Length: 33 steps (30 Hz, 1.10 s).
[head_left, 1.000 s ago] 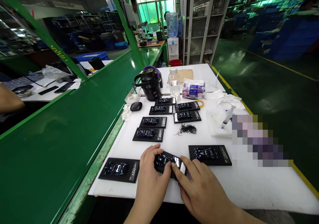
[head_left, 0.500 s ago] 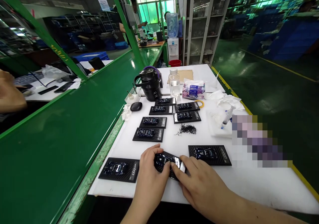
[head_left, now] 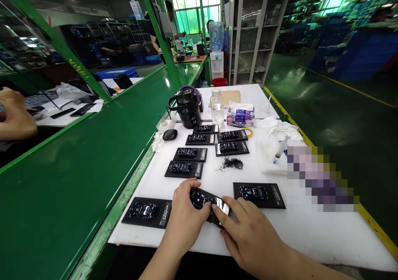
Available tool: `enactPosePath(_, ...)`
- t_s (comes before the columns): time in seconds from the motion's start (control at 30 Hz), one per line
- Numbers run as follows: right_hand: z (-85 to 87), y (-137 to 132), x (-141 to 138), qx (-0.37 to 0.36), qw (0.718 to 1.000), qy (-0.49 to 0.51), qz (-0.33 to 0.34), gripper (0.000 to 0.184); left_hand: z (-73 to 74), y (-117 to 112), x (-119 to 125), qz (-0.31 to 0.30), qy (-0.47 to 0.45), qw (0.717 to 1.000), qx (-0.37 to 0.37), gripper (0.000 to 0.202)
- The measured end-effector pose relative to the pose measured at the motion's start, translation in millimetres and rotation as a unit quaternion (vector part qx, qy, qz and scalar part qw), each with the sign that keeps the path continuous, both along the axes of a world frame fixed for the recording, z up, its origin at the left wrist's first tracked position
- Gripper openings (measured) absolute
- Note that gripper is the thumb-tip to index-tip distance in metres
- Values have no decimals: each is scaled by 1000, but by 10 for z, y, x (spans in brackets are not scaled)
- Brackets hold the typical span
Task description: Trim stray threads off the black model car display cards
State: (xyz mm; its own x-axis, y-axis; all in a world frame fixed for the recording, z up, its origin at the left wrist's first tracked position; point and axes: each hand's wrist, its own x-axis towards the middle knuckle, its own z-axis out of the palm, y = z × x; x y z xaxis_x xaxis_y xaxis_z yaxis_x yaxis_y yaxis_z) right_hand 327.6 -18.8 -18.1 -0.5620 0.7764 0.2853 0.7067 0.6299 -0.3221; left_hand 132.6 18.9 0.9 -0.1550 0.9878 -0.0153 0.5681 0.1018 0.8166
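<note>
My left hand [head_left: 187,217] and my right hand [head_left: 248,234] both grip a black carbon-patterned card [head_left: 207,205] bearing a dark blue model car, and a shiny strip shows at its right end [head_left: 223,205]. Similar cards lie on the white table [head_left: 311,238], one close to each hand: the left one [head_left: 147,212], the right one [head_left: 259,195]. Several more stand in rows farther off, such as [head_left: 184,169]. A small tangle of black fibres [head_left: 230,163] lies beyond my right hand.
Toward the back of the table stand a black kettle [head_left: 187,108], a water bottle [head_left: 217,108] and a tissue pack [head_left: 240,116]. A syringe [head_left: 280,150] lies on the right. A green bench [head_left: 77,147] runs along the left, and a co-worker's hand [head_left: 15,120] shows beyond it.
The held card has tilted slightly, its left end now higher, and my left hand has shifted up onto it. The whole view has also shifted a little.
</note>
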Motion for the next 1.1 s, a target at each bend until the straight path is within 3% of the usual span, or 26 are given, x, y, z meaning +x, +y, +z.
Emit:
enactPosePath(0.2,-10,7,-2,1,1000,-9,-2,54,-8,-2,-18,-21,13,1000,19,37)
enactPosePath(0.5,-61,-6,12,85,996,15,3,44,-36,-34,-8,-18,6,1000,8,36)
enactPosePath(1.1,-42,8,-7,50,999,-12,7,51,-30,-22,4,-20,19,1000,-7,35)
